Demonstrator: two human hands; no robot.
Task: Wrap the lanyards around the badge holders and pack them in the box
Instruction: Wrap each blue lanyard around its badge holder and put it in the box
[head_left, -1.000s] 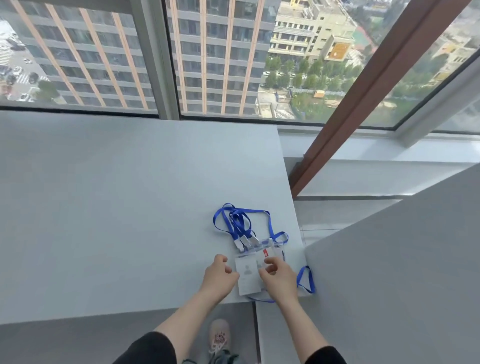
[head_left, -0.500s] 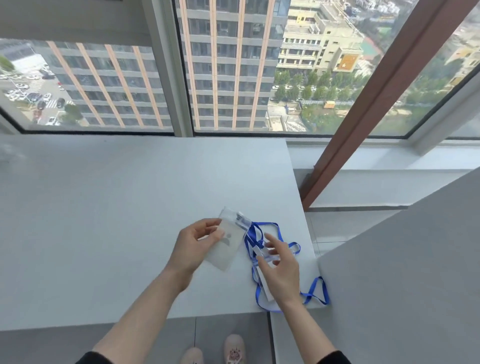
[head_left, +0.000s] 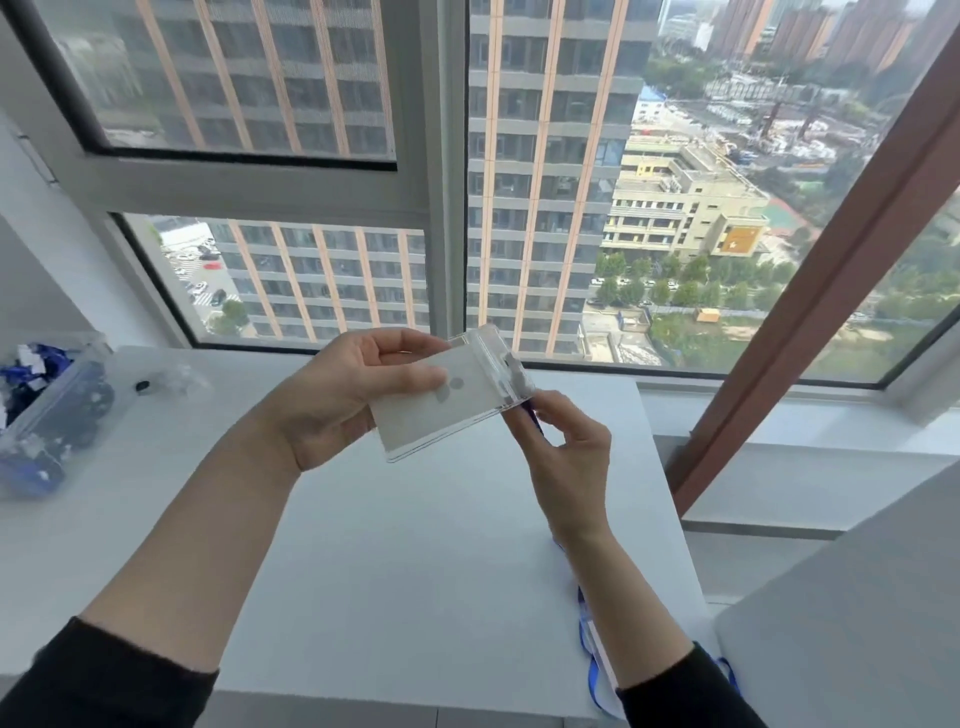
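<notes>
I hold a clear badge holder (head_left: 452, 400) with a white card inside, raised above the white table (head_left: 405, 561). My left hand (head_left: 337, 395) grips its left side, fingers over the front. My right hand (head_left: 566, 457) pinches the blue lanyard (head_left: 531, 415) right at the holder's clip end. The lanyard runs down behind my right wrist and lies on the table's right front corner (head_left: 589, 660). A clear plastic box (head_left: 47, 421) with wrapped blue lanyards and badges stands at the far left.
A window with grey frames runs along the back of the table. A brown slanted beam (head_left: 810, 291) rises at the right. A second grey tabletop (head_left: 857, 613) sits at the lower right, with a gap between the two tables.
Both hands have lifted the badge holder up off the table toward me. My right hand moved from the pile of lanyards to pinch the strap at the holder. The view tilted up, showing the box.
</notes>
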